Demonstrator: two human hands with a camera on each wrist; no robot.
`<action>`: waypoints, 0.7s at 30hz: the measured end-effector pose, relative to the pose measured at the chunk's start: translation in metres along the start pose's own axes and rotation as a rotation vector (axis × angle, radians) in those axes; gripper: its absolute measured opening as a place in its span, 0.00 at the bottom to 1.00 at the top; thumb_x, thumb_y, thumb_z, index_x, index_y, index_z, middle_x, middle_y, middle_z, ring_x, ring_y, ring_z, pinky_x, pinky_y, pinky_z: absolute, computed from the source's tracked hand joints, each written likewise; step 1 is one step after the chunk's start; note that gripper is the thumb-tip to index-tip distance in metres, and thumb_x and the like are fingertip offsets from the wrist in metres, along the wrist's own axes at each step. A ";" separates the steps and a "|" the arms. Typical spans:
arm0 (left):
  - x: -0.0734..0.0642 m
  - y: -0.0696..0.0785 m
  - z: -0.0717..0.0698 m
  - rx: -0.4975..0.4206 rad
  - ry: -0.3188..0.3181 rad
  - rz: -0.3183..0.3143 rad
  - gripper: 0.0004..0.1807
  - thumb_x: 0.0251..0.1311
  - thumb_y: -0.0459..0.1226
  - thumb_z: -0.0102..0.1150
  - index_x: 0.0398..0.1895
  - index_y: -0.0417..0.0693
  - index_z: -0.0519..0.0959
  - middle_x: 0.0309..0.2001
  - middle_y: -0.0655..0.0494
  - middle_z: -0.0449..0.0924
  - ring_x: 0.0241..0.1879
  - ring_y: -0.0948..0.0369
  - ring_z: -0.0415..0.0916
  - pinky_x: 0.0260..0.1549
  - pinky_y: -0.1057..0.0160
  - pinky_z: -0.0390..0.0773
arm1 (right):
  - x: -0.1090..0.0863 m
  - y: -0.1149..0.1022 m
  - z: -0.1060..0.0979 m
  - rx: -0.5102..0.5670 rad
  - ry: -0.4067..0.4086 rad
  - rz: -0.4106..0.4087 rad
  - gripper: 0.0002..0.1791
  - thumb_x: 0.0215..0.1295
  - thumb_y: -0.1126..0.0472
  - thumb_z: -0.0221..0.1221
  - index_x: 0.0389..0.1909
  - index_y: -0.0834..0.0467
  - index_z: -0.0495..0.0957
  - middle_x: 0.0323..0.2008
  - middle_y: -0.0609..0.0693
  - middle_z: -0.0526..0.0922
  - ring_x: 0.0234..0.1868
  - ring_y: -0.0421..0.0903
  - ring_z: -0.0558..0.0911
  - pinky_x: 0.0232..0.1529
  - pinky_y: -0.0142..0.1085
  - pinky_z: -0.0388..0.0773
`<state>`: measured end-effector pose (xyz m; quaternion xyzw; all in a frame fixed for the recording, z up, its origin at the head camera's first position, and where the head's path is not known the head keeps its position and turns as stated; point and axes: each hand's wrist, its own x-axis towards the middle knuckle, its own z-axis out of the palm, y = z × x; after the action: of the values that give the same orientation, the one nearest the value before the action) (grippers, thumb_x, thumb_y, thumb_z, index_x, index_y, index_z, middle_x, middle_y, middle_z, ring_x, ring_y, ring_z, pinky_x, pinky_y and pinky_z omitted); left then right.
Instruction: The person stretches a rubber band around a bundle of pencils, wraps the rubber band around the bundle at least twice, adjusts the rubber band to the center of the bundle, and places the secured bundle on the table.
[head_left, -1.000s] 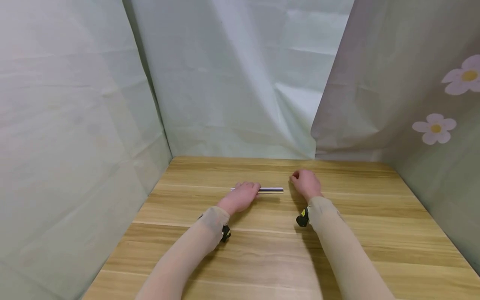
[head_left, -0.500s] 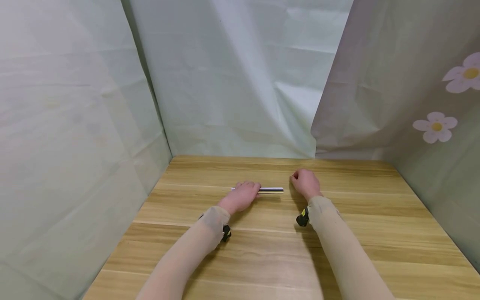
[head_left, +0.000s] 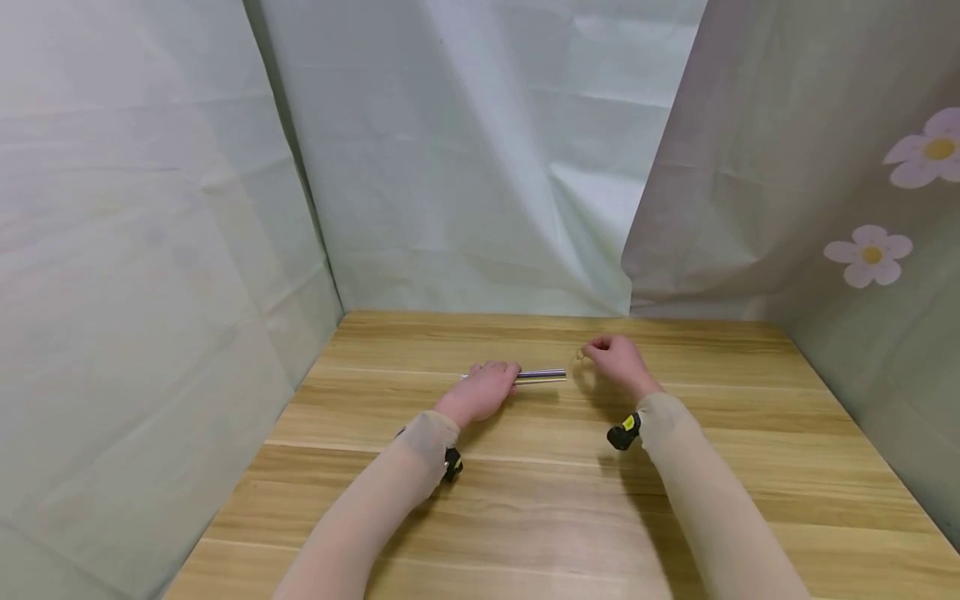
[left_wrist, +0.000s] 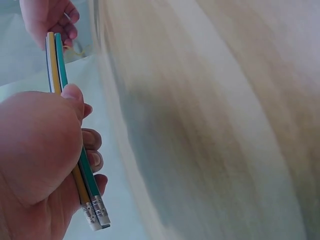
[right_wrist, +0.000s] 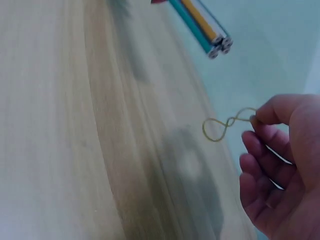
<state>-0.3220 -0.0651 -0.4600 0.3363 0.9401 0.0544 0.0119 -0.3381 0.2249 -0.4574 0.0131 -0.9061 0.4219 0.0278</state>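
Observation:
My left hand (head_left: 482, 392) grips a bundle of several pencils (head_left: 542, 377) a little above the table. In the left wrist view the thumb and curled fingers wrap a yellow pencil (left_wrist: 52, 60) and a teal pencil (left_wrist: 87, 175), among others. Their eraser ends point down in that view, while the opposite ends stick out toward my right hand (head_left: 619, 365). That hand pinches a thin yellow rubber band (right_wrist: 230, 122) between thumb and forefinger. The band hangs twisted into a figure eight, apart from the pencil ends (right_wrist: 214, 50). The remaining right fingers are loosely curled.
Both forearms reach over a wood-grain table (head_left: 525, 517). Pale cloth walls (head_left: 465, 167) enclose it at the back and sides, the right one printed with flowers (head_left: 870, 255). A small black camera (head_left: 624, 432) sits at the right wrist.
My right hand has turned and shifted slightly right, and the rubber band now shows at its fingertips. The free ends of the pencils have risen a little. The left hand stays nearly still.

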 end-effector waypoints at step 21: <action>-0.001 0.006 -0.006 -0.001 0.004 -0.022 0.09 0.85 0.42 0.48 0.55 0.46 0.71 0.51 0.47 0.83 0.56 0.49 0.79 0.58 0.45 0.74 | -0.025 -0.019 0.008 0.213 -0.177 -0.155 0.12 0.83 0.56 0.58 0.50 0.62 0.79 0.39 0.52 0.88 0.43 0.49 0.83 0.41 0.39 0.76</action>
<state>-0.3179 -0.0615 -0.4532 0.3259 0.9437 0.0552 0.0107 -0.3128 0.2064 -0.4490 0.1229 -0.8514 0.5094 -0.0211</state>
